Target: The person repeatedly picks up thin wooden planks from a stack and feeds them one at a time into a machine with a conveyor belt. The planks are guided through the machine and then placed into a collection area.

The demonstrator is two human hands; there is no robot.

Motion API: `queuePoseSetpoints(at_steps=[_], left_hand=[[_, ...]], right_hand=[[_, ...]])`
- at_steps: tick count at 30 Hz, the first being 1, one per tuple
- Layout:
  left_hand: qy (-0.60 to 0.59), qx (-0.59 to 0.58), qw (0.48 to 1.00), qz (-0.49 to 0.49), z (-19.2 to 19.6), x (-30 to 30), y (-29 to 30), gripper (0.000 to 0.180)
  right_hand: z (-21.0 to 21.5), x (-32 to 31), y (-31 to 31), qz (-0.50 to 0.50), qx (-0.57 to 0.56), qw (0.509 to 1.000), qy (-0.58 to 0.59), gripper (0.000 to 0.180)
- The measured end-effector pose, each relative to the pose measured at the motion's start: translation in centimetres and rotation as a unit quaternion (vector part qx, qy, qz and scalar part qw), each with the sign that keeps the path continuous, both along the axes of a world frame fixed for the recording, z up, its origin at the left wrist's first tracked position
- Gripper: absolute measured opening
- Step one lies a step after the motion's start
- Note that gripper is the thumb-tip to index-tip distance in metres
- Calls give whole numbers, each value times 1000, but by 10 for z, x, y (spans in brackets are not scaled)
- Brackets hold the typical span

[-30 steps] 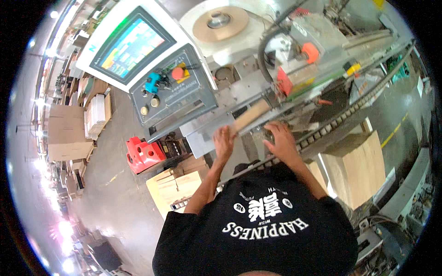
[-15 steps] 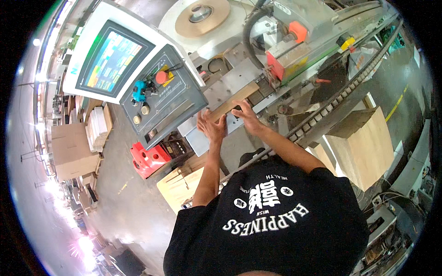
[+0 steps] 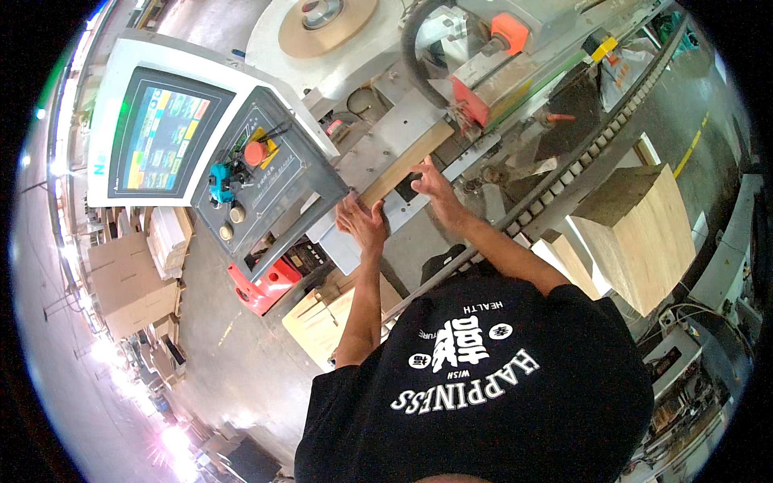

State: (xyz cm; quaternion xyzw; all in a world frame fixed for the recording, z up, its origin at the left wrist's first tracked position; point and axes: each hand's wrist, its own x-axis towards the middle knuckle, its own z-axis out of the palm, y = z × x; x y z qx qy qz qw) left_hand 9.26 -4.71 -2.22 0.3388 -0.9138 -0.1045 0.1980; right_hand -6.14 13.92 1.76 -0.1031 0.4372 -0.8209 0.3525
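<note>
A narrow wooden strip (image 3: 407, 165) lies lengthwise on the grey metal bed of a machine (image 3: 386, 137), its far end close to a red guard (image 3: 469, 102). At the near end of the strip, my left hand (image 3: 361, 224) has its fingers bent against the wood and its thumb on the right side. My right hand (image 3: 439, 193) is beside the strip's right edge, index finger stretched out and thumb apart, with nothing held. Whether its fingertip touches the wood I cannot tell.
A control panel with a lit screen (image 3: 171, 133) and red button (image 3: 256, 153) stands left of the bed. Behind it sits a roll of brown edging tape (image 3: 328, 28). A chain track (image 3: 555, 189) runs along the right, with stacked wooden boards (image 3: 640, 241) beyond it.
My right hand has opened a little and come off the strip's side, its index finger now straighter. The strip has advanced slightly toward the red guard. The whole view has shifted slightly.
</note>
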Motion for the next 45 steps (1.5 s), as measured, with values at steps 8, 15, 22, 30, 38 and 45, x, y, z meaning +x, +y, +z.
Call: queuePoseSetpoints(at_steps=[8, 15, 22, 30, 38, 45], left_hand=[[-13, -17, 999, -42, 14, -69, 39, 86], [7, -28, 996, -82, 21, -118, 71, 77], [-4, -20, 993, -113, 23, -173, 92, 82], [35, -81, 990, -110, -1, -181, 44, 77], [106, -51, 987, -107, 19, -96, 67, 71], [-20, 117, 916, -383, 92, -58, 170, 82]], right_hand=[[11, -45, 21, -60, 10, 998, 15, 62], [8, -49, 74, 19, 170, 965, 199, 47], [59, -12, 200, -14, 393, 818, 421, 35], [67, 54, 355, 67, 710, 612, 342, 65], [6, 96, 418, 107, 795, 550, 232, 62], [94, 43, 308, 132, 741, 529, 392, 32]])
